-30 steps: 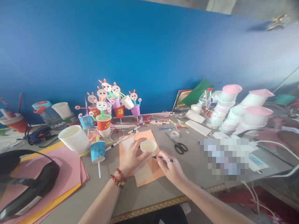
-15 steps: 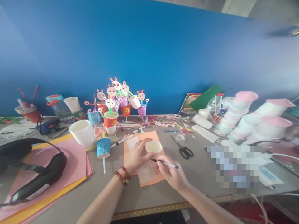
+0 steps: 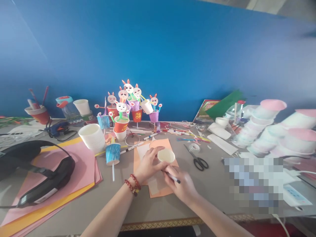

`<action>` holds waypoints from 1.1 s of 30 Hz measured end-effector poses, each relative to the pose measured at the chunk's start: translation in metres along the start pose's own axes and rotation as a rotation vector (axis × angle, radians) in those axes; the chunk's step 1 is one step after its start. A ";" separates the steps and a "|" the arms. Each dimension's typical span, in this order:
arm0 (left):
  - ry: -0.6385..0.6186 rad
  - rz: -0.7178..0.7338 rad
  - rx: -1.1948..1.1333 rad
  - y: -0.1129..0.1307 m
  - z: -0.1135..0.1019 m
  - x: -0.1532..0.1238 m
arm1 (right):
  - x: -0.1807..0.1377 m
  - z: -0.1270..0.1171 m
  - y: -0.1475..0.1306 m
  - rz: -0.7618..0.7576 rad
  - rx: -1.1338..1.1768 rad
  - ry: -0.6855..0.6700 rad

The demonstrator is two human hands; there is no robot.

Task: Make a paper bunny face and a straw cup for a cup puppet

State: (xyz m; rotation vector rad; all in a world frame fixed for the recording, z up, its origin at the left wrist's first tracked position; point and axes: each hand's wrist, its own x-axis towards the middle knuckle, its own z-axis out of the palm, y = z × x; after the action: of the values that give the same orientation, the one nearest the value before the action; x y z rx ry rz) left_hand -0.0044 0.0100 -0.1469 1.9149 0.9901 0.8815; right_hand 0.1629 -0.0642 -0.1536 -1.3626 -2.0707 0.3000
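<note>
A white paper cup (image 3: pixel 166 155) stands mouth up, with my left hand (image 3: pixel 149 164) wrapped round its left and near side. My right hand (image 3: pixel 181 184) grips a pen (image 3: pixel 174 178), whose tip end is hidden by the fingers close to the cup's near side. Beneath both hands lie an orange paper sheet (image 3: pixel 161 193) and a whitish sheet (image 3: pixel 141 152). A blue-painted cup (image 3: pixel 113 154) with a straw rests to the left of my left hand. Whether the pen touches the cup I cannot tell.
Rabbit-faced cup figures (image 3: pixel 121 121) stand at the back. Stacked white cups (image 3: pixel 92 137) and a black headset (image 3: pixel 58 179) on pink paper (image 3: pixel 84 164) lie left. Scissors (image 3: pixel 200 163) and tape (image 3: pixel 195 147) lie right, before pink-topped cup towers (image 3: pixel 261 120). A blue wall (image 3: pixel 172 59) rises behind.
My right hand has moved in closer to the cup and turned, so the pen now slants more steeply. The whole view has shifted a little.
</note>
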 end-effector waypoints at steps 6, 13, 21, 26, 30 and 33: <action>0.001 -0.006 0.001 0.001 0.000 0.000 | -0.002 -0.014 0.000 0.001 0.011 -0.017; 0.006 0.014 0.011 0.003 0.000 -0.001 | -0.004 -0.019 0.008 -0.016 0.013 0.030; 0.014 0.009 0.029 -0.001 0.001 0.001 | -0.008 -0.037 0.028 0.192 0.262 0.277; 0.010 -0.014 0.029 0.005 0.000 -0.001 | 0.014 -0.050 0.035 0.349 0.463 0.378; 0.014 -0.030 0.050 0.009 -0.002 -0.001 | 0.037 -0.051 0.042 0.370 0.495 0.325; 0.018 -0.039 0.083 0.010 -0.003 0.000 | 0.051 -0.047 0.050 0.384 0.490 0.292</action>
State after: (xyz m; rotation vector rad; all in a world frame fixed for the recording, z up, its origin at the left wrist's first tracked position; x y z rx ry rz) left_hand -0.0037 0.0071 -0.1367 1.9531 1.0858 0.8484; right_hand 0.2152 -0.0044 -0.1230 -1.3840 -1.3713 0.6781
